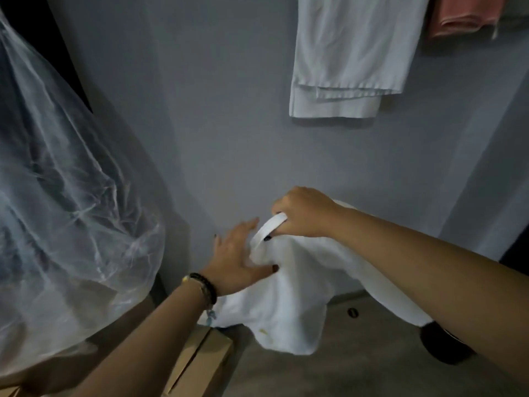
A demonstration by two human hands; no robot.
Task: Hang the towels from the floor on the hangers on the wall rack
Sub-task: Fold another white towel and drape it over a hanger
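A white towel (297,285) hangs in front of the grey wall, lifted off the floor. My right hand (303,213) grips its folded top edge, fingers curled round the band of cloth. My left hand (237,256) presses against the towel's left side with fingers spread, thumb tucked into the fabric. Higher up on the wall, a folded white towel (349,58) hangs down, and a pink towel (463,15) hangs at the top right. The hangers and the rack are out of view above the frame.
A large clear plastic bag (65,202) bulges at the left. A cardboard box (200,359) lies on the floor below my left arm. A dark round object (446,345) sits on the floor at right, and a small floor fitting (352,312) lies near the wall.
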